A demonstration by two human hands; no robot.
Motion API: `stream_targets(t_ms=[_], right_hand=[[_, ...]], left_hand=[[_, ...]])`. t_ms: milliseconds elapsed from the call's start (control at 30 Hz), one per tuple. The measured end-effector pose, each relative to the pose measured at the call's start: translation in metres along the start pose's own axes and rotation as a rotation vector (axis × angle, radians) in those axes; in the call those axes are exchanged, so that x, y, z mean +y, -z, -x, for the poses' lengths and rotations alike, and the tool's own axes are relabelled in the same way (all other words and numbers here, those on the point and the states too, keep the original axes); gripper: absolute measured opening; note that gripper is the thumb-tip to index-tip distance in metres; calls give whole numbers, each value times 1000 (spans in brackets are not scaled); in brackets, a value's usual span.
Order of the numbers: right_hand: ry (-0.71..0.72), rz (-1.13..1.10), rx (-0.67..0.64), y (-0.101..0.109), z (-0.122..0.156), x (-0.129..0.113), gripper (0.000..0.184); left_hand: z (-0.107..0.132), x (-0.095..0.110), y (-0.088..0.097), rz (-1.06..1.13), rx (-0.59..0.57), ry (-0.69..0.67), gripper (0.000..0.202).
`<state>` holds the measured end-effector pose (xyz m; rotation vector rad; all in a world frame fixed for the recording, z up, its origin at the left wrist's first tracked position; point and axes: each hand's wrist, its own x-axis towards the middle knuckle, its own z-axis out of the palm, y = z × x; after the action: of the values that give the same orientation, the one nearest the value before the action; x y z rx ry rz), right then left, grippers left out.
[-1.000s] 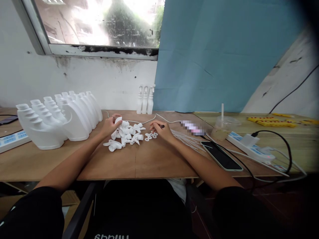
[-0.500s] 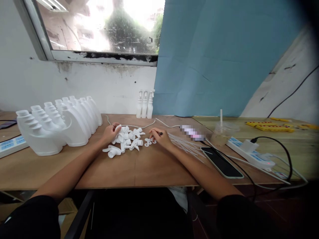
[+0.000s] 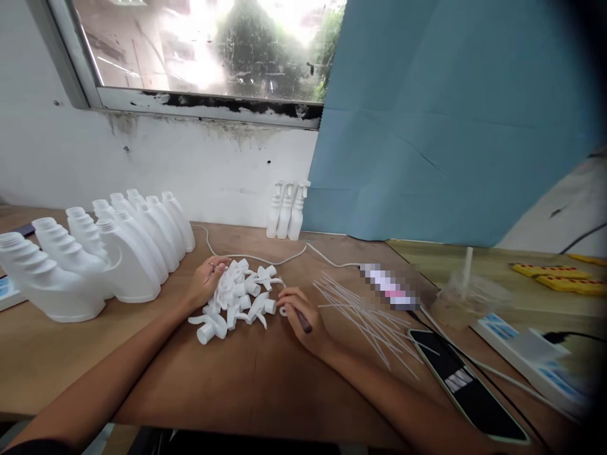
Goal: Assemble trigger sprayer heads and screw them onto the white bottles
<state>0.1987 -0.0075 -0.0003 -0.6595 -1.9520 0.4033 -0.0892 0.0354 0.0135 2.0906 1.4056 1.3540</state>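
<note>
A heap of white spray trigger heads (image 3: 237,298) lies on the wooden table (image 3: 246,379). My left hand (image 3: 205,282) rests against the heap's left side, fingers curled onto one trigger head. My right hand (image 3: 303,319) lies just right of the heap, fingers closed around a thin dark stick and touching a small white ring (image 3: 283,310). Thin white dip tubes (image 3: 370,319) lie scattered to the right of that hand.
Several empty white bottles (image 3: 95,259) stand in rows at the left. Three small spray bottles (image 3: 287,210) stand by the wall. A phone (image 3: 467,390), a power strip (image 3: 531,357), a plastic cup with a straw (image 3: 462,292) and white cables lie at the right.
The camera has moved closer and tipped down. My right hand has drawn nearer to me, beside the heap. My left hand stays on the trigger heads.
</note>
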Motion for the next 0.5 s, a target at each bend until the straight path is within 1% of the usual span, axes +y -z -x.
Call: stream_targets(t_ms=[100,200,333,433,467,500], right_hand=[[15,-24,-58,1,1,-3,20],[-8,-42,-65,5,-2,-3,21],[-119,-40,-17,10,-2,4,24],[-194,-11,35,10,2,20,26],[-201,5,65,10,2,27,27],[-178,19,117,11,2,33,28]], left_hand=[[-2,-4,3,16,12,25,44],[-4,-4,8,-2,27,92,44],[-6,-5,12,-44,76,133,38],[-3,-11,13,-70,105,129,34],[-1,-15,13,-79,110,132,32],[0,-19,14,-79,108,140,30]])
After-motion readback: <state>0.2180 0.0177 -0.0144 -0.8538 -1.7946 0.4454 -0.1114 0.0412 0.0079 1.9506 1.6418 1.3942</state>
